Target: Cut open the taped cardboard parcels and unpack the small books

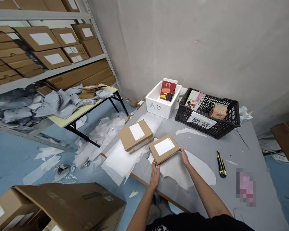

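Observation:
A flat cardboard box (160, 157) with a white label on top is between my two hands over the grey table. My left hand (155, 175) grips its near left corner, fingers partly hidden by the box. At the right edge, my right hand (185, 157) holds the other end. Just left of it lies a stack of similar cardboard boxes (125, 138), the top one also labelled. White paper sheets (117, 163) lie under the stack, and a torn white sheet (202, 170) is beneath the held box.
A white foam box (156, 107) with a red book (167, 85) and a black crate (208, 130) with books stand at the back. A yellow-black box cutter (221, 165) lies right. Left are a large open carton (86, 205), a side table (69, 118) and shelves (69, 65).

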`<state>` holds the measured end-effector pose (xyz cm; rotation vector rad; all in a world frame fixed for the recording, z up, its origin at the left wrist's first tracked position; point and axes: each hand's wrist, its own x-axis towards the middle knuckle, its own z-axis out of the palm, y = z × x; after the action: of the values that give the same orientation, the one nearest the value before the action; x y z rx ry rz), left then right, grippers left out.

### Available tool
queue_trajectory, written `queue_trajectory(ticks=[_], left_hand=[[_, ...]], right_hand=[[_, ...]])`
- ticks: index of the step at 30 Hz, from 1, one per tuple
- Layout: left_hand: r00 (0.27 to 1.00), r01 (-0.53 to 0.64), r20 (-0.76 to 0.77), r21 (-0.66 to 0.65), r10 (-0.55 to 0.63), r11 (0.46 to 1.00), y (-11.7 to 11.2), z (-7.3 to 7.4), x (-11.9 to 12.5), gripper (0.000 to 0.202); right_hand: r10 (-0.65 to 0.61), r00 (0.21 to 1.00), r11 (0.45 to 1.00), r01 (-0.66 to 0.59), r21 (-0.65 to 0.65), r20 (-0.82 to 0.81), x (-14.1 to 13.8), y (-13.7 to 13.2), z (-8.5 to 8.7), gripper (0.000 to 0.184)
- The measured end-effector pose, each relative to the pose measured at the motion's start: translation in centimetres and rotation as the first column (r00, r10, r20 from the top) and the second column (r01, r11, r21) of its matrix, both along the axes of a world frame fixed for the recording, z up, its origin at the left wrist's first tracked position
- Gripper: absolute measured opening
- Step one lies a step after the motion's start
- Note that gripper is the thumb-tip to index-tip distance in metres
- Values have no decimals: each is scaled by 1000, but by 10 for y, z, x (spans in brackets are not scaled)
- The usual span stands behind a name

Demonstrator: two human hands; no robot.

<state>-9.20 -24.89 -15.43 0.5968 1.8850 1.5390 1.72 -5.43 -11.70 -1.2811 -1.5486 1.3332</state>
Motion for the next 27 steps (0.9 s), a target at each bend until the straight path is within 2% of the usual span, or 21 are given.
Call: queue_trajectory(ticks=[3, 6, 7, 9, 11, 12, 14, 16, 19, 21, 22, 24, 26, 27], left_hand=[[998, -68, -11, -3, 68, 998, -7, 6, -1, 55], [974, -217, -61, 3, 216, 976, -24, 23, -9, 49], [958, -276, -77, 4, 275, 961, -33, 29, -13, 48], [910, -403, -103, 10, 402, 915, -57, 43, -20, 48], [831, -542, -133, 23, 540, 840, -89, 57, -28, 48], [779, -611, -156, 31, 608, 791, -109, 63, -33, 48], [642, -746, -213, 48, 737, 664, -157, 74, -42, 48], [475, -858, -271, 68, 837, 509, -216, 85, -48, 49], [205, -963, -340, 96, 918, 251, -316, 101, -49, 48], [45, -991, -372, 100, 927, 88, -385, 112, -45, 48], [-17, -995, -381, 100, 925, 23, -420, 118, -44, 47], [-95, -993, -409, 109, 908, -55, -487, 129, -46, 48], [-125, -990, -452, 112, 883, -83, -549, 139, -56, 48], [-116, -992, -466, 93, 877, -82, -578, 144, -64, 49]], right_hand=[[-30, 998, 999, 29, 26, 54, -1, 2, 9, 65], [-6, 998, 979, -5, 203, 55, -28, -17, 32, 64], [40, 998, 960, -49, 275, 39, -44, -29, 41, 61], [208, 978, 914, -192, 359, -6, -81, -64, 61, 52], [436, 899, 851, -396, 345, -44, -122, -113, 81, 45], [547, 835, 803, -502, 322, -61, -142, -141, 90, 44], [740, 666, 663, -696, 276, -97, -178, -203, 105, 42], [867, 482, 498, -831, 248, -128, -205, -271, 115, 42], [963, 232, 259, -938, 231, -140, -230, -372, 120, 42], [986, 105, 131, -969, 211, -132, -241, -439, 115, 43], [990, 66, 89, -978, 189, -123, -247, -471, 111, 46], [994, 54, 66, -990, 127, -95, -261, -532, 98, 52], [994, 92, 96, -992, 81, -58, -278, -585, 85, 59], [992, 117, 120, -990, 73, -43, -289, -608, 79, 60]])
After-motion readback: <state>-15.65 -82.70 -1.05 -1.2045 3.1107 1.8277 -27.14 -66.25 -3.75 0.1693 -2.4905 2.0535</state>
